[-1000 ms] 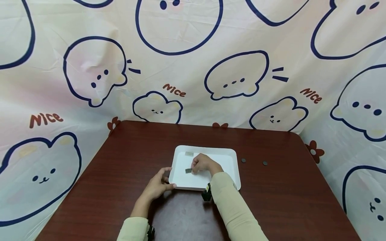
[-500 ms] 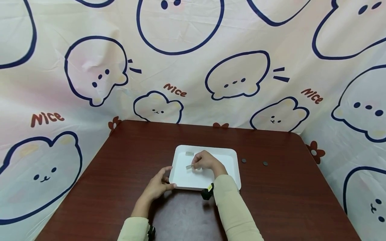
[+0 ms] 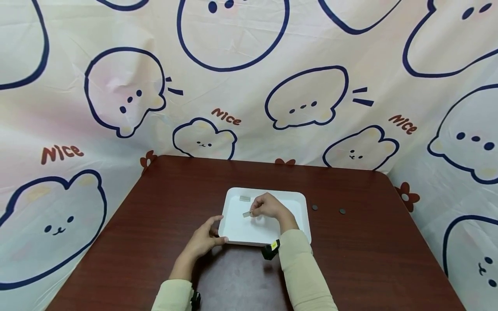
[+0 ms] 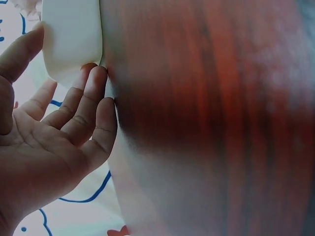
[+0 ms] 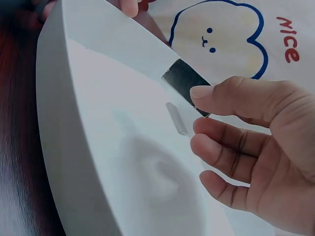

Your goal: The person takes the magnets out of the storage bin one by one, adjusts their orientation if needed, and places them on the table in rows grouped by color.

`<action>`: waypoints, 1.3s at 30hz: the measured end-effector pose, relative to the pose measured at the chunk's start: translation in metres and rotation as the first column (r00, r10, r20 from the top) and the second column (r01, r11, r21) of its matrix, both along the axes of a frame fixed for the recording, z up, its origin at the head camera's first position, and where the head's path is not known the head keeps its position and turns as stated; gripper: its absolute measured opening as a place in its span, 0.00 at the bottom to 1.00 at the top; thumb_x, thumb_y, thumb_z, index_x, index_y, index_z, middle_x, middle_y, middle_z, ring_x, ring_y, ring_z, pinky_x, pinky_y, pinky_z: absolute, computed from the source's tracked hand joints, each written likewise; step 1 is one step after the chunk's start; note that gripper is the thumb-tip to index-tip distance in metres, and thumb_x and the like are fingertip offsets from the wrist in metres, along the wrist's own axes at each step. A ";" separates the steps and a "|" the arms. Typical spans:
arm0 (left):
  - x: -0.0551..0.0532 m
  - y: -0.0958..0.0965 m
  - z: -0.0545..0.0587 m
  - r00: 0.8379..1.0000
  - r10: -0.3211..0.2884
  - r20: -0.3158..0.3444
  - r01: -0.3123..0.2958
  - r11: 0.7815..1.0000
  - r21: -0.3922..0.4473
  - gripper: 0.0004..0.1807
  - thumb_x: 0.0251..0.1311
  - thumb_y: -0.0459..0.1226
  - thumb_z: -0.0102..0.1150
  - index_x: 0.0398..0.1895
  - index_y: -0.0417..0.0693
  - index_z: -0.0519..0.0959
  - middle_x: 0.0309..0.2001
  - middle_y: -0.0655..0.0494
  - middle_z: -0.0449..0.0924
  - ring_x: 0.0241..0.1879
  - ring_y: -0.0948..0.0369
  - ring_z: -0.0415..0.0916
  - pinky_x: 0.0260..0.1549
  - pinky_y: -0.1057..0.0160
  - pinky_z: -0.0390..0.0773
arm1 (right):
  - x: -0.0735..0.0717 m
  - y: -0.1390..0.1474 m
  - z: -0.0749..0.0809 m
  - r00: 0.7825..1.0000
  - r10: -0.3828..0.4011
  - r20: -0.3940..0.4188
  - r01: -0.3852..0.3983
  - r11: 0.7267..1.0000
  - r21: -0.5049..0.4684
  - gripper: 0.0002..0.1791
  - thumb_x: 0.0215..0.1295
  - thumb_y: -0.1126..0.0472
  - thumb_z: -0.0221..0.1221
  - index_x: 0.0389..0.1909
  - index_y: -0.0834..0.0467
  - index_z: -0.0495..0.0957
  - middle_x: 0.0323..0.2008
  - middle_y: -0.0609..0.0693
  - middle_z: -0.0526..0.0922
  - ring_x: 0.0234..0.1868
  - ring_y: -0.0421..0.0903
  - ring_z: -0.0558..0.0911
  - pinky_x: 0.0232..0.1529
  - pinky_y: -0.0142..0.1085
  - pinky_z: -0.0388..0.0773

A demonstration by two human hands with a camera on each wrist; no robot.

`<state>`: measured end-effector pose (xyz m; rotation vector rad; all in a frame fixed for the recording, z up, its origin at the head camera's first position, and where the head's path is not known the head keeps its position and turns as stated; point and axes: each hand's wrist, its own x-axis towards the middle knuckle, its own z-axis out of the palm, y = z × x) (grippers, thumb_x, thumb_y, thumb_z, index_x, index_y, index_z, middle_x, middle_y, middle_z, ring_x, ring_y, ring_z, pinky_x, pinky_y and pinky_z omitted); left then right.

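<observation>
My right hand pinches a small flat rectangular piece between thumb and fingers. Dark grey shows on its face in the right wrist view, while in the head view it looks pale and thin. It is held over the white tray, its shadow falling on the tray floor. A second small greyish strip lies in the tray near its back left. At the tray's front left corner my left hand holds the rim, thumb at the front edge and fingers at the left side.
Two small dark round discs lie on the brown table to the right of the tray. A patterned cloth hangs behind the table and along both sides.
My right hand has lifted the flat piece and shifted slightly right and back with it; the piece has tilted from dark face to pale. My left hand stays at the tray corner.
</observation>
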<state>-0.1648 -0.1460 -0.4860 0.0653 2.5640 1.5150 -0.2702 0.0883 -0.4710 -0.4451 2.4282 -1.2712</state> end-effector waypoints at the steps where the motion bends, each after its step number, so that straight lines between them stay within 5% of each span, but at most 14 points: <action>1: 0.001 0.000 0.000 1.000 -0.001 0.002 0.001 1.000 0.001 0.38 0.45 0.32 0.71 0.63 0.47 0.67 0.31 0.50 0.75 0.27 0.57 0.72 0.26 0.59 0.71 | 0.002 0.002 0.001 1.000 -0.002 -0.006 0.002 1.000 0.008 0.04 0.52 0.68 0.66 0.24 0.57 0.83 0.23 0.46 0.81 0.28 0.44 0.75 0.32 0.37 0.71; 21: -0.001 -0.003 0.002 0.999 -0.024 0.029 0.024 1.000 0.010 0.37 0.47 0.32 0.70 0.63 0.48 0.66 0.31 0.50 0.74 0.25 0.58 0.72 0.26 0.58 0.70 | 0.024 0.051 0.015 0.991 -0.074 -0.112 0.071 0.997 -0.031 0.02 0.51 0.66 0.66 0.26 0.60 0.83 0.24 0.46 0.80 0.27 0.45 0.75 0.31 0.38 0.72; 39: -0.004 -0.001 0.002 0.999 -0.022 0.038 0.020 0.999 0.028 0.37 0.46 0.31 0.71 0.62 0.47 0.66 0.29 0.50 0.74 0.24 0.58 0.72 0.25 0.59 0.70 | 0.038 0.091 0.024 0.975 -0.205 -0.088 0.200 0.978 -0.065 0.02 0.51 0.66 0.67 0.25 0.57 0.83 0.29 0.49 0.79 0.32 0.49 0.72 0.32 0.40 0.70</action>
